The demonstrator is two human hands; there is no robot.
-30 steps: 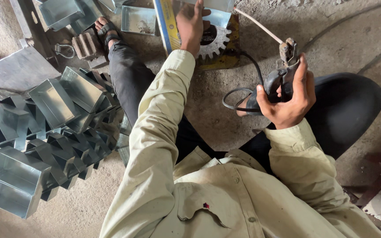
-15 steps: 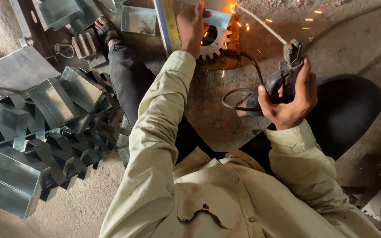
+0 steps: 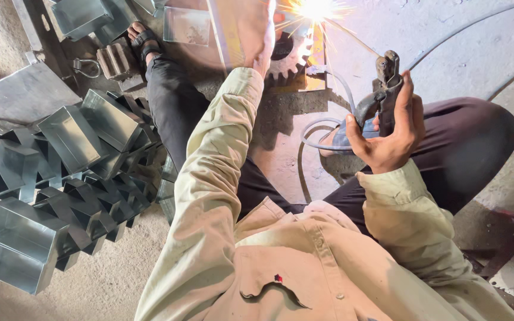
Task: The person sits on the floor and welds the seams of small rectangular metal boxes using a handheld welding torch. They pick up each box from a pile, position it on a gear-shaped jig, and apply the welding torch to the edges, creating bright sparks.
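the right hand (image 3: 388,134) is gripping the welding holder (image 3: 386,77), its rod sparking against the metal piece (image 3: 233,30) the left hand (image 3: 263,32) is pressing flat, fingers closed on its edge; next probably calls for a steady rod.

Dusty grey concrete floor (image 3: 441,35), daylit. Heap of shiny open galvanized sheet-metal boxes (image 3: 60,178) left; flat grey metal sheet (image 3: 22,95) far left.
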